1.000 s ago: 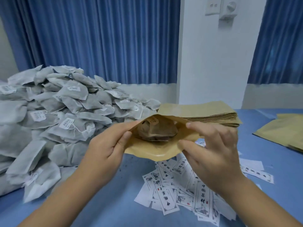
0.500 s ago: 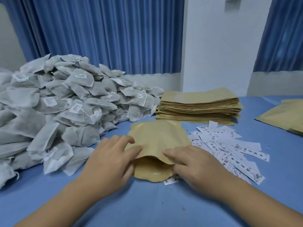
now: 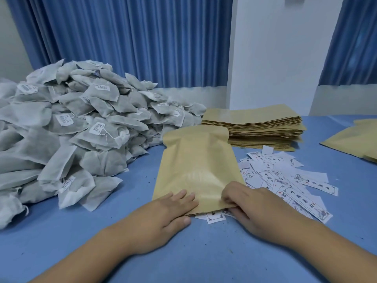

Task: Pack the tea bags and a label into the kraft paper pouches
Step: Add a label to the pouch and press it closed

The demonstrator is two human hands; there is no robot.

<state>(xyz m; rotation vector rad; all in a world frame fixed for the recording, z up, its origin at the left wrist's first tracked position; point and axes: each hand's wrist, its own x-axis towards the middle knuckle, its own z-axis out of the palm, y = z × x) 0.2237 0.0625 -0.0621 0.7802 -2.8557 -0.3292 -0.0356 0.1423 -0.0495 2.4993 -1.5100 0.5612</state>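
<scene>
Lying lengthwise front-to-back, kraft pouch (image 3: 195,160) (right hand (image 3: 255,207) pinching near corner)

A tan kraft paper pouch (image 3: 195,164) lies on the blue desk (image 3: 204,252). Grey-white mesh tea bags (image 3: 81,129) carry white printed tags. White paper labels (image 3: 285,180) show black characters, red marks. Pleated blue curtains (image 3: 132,37) hang behind.

Only two hands with forearms in view. On left hand (image 3: 163,213): nothing worn, fingers short and rather full, tips rounded; thumb nail visible, cut short, edge even. On right hand (image 3: 259,209): also nothing worn, same build, knuckles smooth, nails mostly hidden from this view. Both wrists bare. Both forearms bare along whole visible length, up to picture edge. Upper arms and clothing outside picture, cannot tell what is worn there.
</scene>
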